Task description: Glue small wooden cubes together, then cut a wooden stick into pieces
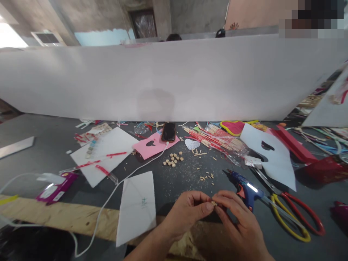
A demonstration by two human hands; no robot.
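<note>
Near the bottom centre, my left hand (190, 210) and my right hand (236, 214) meet at the fingertips. Between them they pinch a small pale wooden piece (214, 203), partly hidden by the fingers. Beyond the hands lies a group of small wooden clusters (173, 160) on the dark table (163, 181). Short cut stick pieces (207, 177) are scattered just past my right hand, among fine crumbs. A blue glue gun (247, 188) lies right of my right hand. A torn white sheet with green writing (137, 206) lies left of my left hand.
Scissors with red and yellow handles (293, 217) lie at the right. A phone (169, 132) rests on pink paper (144, 150), its white cable curving left. Wrapped sticks (217, 139), white paper with cut-outs (280, 156) and a purple device (57, 188) surround the work area. A white panel (108, 79) stands behind.
</note>
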